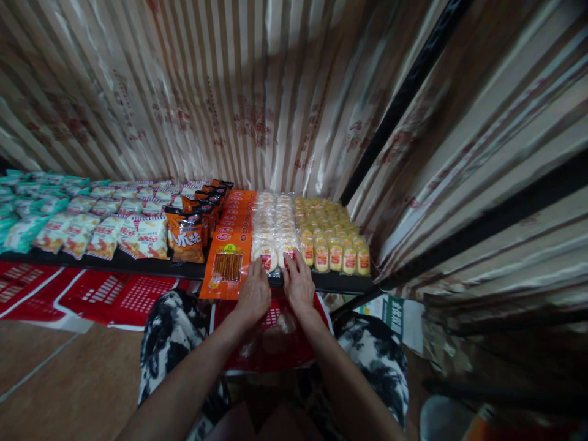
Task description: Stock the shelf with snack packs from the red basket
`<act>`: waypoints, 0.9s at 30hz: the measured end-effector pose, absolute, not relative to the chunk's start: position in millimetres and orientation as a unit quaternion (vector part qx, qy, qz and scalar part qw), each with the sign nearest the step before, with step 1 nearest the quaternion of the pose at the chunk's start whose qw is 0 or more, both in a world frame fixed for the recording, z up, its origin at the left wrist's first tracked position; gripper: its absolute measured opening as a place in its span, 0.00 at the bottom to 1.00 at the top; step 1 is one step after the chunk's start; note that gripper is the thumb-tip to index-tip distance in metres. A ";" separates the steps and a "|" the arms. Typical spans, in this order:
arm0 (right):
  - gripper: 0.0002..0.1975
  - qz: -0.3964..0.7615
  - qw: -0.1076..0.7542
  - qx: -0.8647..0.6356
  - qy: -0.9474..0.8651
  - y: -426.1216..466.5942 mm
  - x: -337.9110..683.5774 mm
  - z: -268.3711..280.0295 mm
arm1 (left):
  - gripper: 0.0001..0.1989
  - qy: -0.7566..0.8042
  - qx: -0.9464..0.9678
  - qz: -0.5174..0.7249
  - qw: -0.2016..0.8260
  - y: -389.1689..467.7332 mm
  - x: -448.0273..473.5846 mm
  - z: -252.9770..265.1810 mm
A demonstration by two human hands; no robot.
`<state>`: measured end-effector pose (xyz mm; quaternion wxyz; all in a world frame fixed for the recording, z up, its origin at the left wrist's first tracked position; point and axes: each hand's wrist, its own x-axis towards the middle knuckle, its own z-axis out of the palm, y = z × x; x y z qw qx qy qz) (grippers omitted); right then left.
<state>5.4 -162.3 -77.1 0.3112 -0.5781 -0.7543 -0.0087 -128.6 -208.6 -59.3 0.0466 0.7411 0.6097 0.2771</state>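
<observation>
My left hand (255,293) has its fingers at the left white round wrapped snack (265,260) at the front of a shelf row. Beside it, my right hand (299,283) holds the right white round wrapped snack (285,258), fingers over its face and thumb low. Behind both run two rows of the same white snacks (274,211). Left of my left hand hangs an orange bag of brown sticks (228,269), partly over the shelf edge. Several yellow wrapped cakes (335,257) stand in rows right of my right hand. My fingertips partly cover the snacks they touch.
The black shelf (335,283) also bears orange-black bags (185,236), white snack bags (144,236) and green bags (27,229). Red baskets (122,297) stand below; another red basket (275,352) is between my knees. A black post (399,110) slants up at the right before striped sheeting (257,92).
</observation>
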 end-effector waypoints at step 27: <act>0.21 -0.027 0.300 -0.587 -0.752 -162.5 2.8 -79.7 | 0.27 0.620 0.739 0.262 0.027 -210.0 -125.0 -61.9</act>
